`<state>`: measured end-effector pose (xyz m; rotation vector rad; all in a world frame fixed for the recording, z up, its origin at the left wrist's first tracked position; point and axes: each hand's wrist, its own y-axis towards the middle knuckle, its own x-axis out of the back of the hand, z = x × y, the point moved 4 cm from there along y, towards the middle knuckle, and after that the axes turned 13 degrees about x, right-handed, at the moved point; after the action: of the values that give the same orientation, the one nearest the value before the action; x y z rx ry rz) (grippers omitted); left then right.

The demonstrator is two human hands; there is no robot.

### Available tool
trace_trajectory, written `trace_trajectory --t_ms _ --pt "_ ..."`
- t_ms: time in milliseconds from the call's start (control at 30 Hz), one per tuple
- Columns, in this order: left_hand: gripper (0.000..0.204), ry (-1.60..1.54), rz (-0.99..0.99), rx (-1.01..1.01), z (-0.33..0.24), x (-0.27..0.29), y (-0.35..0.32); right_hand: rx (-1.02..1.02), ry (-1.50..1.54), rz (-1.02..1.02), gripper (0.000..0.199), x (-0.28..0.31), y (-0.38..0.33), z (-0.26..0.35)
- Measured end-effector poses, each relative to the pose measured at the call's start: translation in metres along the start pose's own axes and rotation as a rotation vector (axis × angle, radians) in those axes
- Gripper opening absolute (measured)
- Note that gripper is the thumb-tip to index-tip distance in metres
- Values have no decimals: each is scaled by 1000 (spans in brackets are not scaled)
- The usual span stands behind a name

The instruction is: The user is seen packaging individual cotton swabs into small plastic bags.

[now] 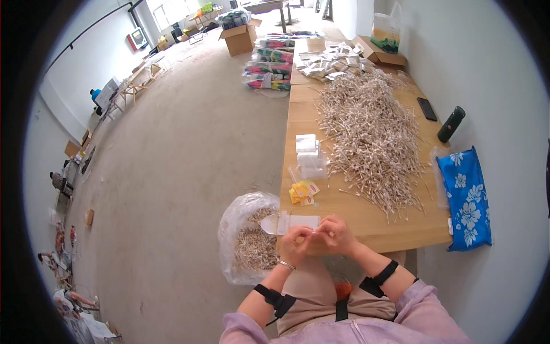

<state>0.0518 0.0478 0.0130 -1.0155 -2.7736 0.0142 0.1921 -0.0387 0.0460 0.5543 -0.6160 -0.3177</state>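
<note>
My left hand (295, 243) and my right hand (336, 234) meet at the near edge of the wooden table (366, 234). Their fingertips are pinched together on something small and pale that I cannot make out. Just beyond the left fingers lies a flat white plastic packet (301, 221), partly covered by the hands. Several yellow cards (303, 190) lie past it, and beyond those are stacked clear plastic bags (309, 163). A large heap of cotton swabs (372, 132) spreads over the middle of the table.
Left of the table, a clear sack (229, 252) holds more swabs. Along the right side are a black phone (427, 109), a dark bottle (451, 124) and a blue flowered pouch (467, 198). Filled packets (332, 62) lie at the far end. Other people work by the left wall.
</note>
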Motion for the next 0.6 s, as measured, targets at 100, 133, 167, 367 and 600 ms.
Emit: trace_trajectory --t_ms 100,133,167,367,600 --pt "7 81 -17 3 2 -8 -7 -91 16 30 10 -3 -2 1" --pt "9 -48 -9 58 12 -8 -6 -124 40 30 10 -5 -1 0" --pt "10 -177 -1 112 23 -8 -5 -156 63 31 11 -8 -1 0" --pt "9 -435 53 286 27 -13 1 -480 464 -56 15 -7 -12 -21" --pt "10 -503 107 367 30 -16 0 -573 762 -49 6 -5 -22 -32"
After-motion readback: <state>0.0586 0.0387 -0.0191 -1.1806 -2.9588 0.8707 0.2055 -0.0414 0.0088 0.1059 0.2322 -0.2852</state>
